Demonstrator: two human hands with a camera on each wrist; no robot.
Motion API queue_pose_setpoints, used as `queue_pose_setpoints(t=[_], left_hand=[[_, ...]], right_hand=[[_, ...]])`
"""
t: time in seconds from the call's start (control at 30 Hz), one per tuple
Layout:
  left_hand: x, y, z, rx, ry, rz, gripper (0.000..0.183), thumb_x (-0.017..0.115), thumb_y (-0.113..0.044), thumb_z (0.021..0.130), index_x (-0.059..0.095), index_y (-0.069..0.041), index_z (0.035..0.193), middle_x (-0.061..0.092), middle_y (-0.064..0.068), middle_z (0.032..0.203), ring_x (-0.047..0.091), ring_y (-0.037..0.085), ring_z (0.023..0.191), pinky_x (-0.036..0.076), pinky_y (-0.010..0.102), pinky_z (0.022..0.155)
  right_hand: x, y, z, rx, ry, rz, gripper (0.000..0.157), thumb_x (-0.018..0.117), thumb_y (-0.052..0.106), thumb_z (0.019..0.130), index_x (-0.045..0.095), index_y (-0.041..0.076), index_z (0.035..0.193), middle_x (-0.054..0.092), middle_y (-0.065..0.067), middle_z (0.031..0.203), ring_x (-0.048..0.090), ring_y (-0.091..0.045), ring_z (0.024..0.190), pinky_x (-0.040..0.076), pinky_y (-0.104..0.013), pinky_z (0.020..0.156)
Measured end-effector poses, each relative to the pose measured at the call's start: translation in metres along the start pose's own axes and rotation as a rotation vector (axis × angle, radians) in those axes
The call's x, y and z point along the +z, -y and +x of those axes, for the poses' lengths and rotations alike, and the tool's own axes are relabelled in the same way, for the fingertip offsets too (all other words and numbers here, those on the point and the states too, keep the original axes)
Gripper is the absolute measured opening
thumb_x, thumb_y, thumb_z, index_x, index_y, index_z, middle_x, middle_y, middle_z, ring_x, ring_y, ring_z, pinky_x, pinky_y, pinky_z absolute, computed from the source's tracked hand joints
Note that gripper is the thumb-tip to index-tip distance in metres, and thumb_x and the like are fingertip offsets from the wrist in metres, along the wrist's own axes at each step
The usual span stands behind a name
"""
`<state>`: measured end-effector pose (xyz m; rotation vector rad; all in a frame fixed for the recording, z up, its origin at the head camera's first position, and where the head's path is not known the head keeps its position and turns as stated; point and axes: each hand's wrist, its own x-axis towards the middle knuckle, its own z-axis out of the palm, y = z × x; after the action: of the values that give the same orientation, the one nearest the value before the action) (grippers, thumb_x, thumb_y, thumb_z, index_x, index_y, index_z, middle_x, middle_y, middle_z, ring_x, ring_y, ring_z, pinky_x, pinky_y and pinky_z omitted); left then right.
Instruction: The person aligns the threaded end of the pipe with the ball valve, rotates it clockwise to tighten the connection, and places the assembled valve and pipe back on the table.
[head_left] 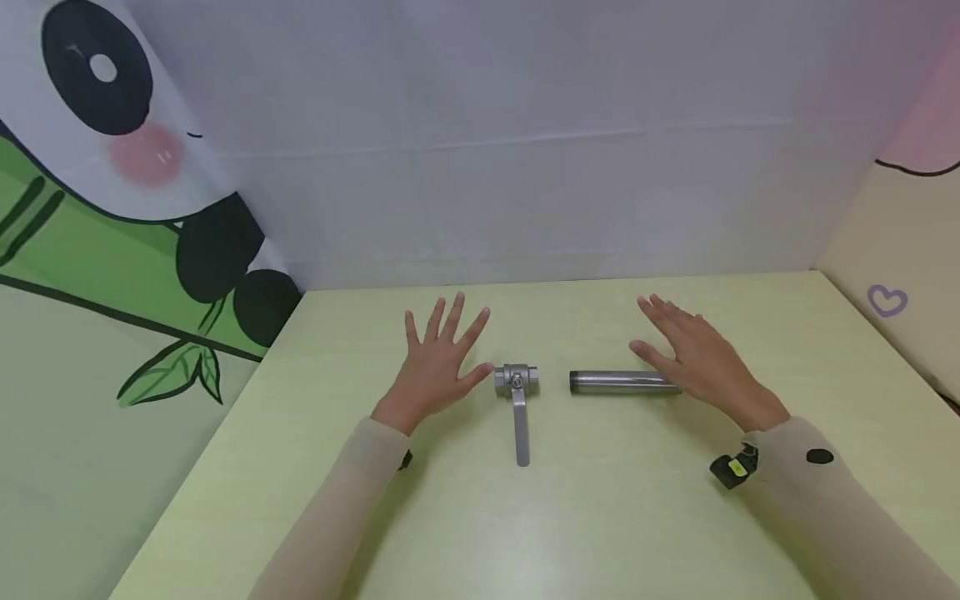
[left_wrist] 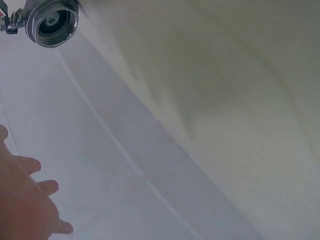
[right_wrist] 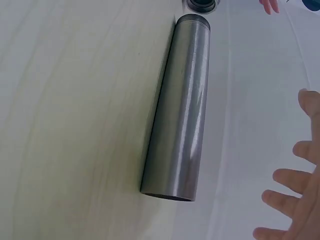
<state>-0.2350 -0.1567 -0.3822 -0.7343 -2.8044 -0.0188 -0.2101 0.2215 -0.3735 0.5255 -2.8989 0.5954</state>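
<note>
My left hand (head_left: 432,373) is held over the table with its fingers spread, the thumb tip right by a metal ball valve (head_left: 517,381). The valve's lever handle points toward me, and its threaded opening (left_wrist: 52,29) shows in the left wrist view. To the valve's right lies a steel pipe (head_left: 617,382), threaded at the end facing the valve, as the right wrist view of the pipe (right_wrist: 180,110) shows. Over the pipe's right end, my right hand (head_left: 697,358) has its fingers straight and overlaps it in the head view. Neither hand holds anything.
The pale wooden table (head_left: 465,533) runs back to a light cloth wall (head_left: 525,183). A panel with a cartoon panda picture (head_left: 97,167) stands on the left, and a beige panel (head_left: 900,242) with a small heart on the right.
</note>
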Motion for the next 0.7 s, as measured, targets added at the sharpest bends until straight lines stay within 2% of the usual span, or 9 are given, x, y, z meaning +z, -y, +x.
queue_pose_setpoints(t=[0.1,0.23,0.43,0.6,0.7], left_hand=[[0.003,0.003,-0.001,0.085,0.043,-0.053,0.075,0.042,-0.059,0.096,0.003,-0.033,0.155,-0.003,0.008,0.163,0.005,0.036,0.149,-0.001,0.069,0.114],[0.009,0.005,0.001,0.159,0.123,-0.096,0.074,0.043,-0.056,0.098,-0.001,-0.035,0.155,-0.004,0.006,0.163,0.006,0.033,0.150,0.000,0.062,0.118],[0.017,0.001,0.008,0.198,0.207,-0.126,0.077,0.044,-0.057,0.097,-0.004,-0.037,0.153,0.003,0.006,0.163,0.007,0.029,0.150,0.002,0.056,0.121],[0.020,-0.008,0.015,0.243,0.267,-0.160,0.079,0.048,-0.057,0.095,0.001,-0.035,0.155,0.010,0.006,0.163,0.013,0.028,0.149,0.006,0.053,0.122],[0.021,-0.013,0.018,0.262,0.290,-0.163,0.075,0.049,-0.052,0.097,0.006,-0.033,0.155,0.015,0.003,0.162,0.022,0.023,0.147,0.011,0.047,0.123]], right_hand=[[0.001,-0.003,-0.003,-0.009,0.046,0.092,0.071,0.048,0.054,0.096,0.018,0.027,0.155,0.021,-0.005,0.160,0.024,-0.034,0.145,0.024,-0.062,0.113],[0.002,-0.007,-0.007,-0.022,0.155,0.209,0.069,0.049,0.056,0.096,0.018,0.034,0.154,0.021,0.002,0.160,0.023,-0.031,0.146,0.026,-0.060,0.113],[0.010,-0.014,-0.008,-0.103,0.258,0.305,0.066,0.052,0.048,0.097,0.022,0.032,0.153,0.028,-0.005,0.158,0.028,-0.034,0.143,0.030,-0.059,0.111],[0.017,-0.018,-0.007,-0.107,0.305,0.331,0.066,0.054,0.049,0.096,0.026,0.030,0.152,0.032,-0.008,0.155,0.032,-0.034,0.142,0.034,-0.059,0.110],[0.021,-0.018,-0.005,-0.111,0.332,0.343,0.067,0.056,0.050,0.094,0.031,0.026,0.151,0.035,-0.008,0.154,0.033,-0.033,0.141,0.034,-0.057,0.111]])
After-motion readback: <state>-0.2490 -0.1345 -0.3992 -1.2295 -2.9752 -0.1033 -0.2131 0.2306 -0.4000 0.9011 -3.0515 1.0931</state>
